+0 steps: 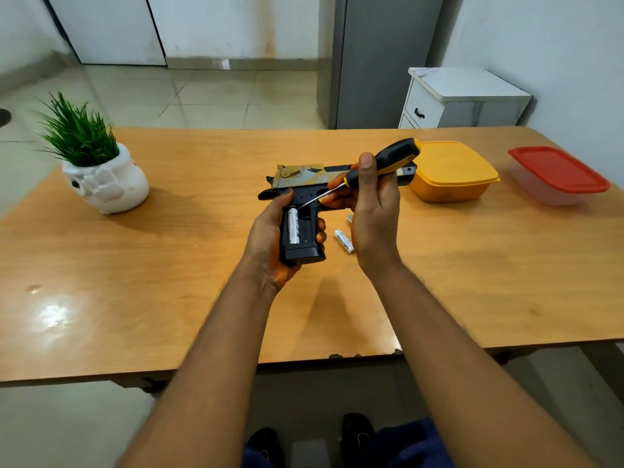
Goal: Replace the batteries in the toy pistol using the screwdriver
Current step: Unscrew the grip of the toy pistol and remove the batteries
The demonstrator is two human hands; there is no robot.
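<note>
- Left hand grips toy pistol by its open grip above the table, one battery inside.
- Right hand holds screwdriver, tip at that battery.
- Loose battery lies on the table beside the pistol.

Wooden table — potted plant, loose battery, yellow-lidded tub, red-lidded container

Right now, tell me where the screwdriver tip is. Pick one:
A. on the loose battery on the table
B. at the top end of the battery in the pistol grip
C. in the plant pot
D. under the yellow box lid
B: the right hand holds the screwdriver with its tip at the top end of the battery seated in the open grip of the pistol, which the left hand grips.
</note>
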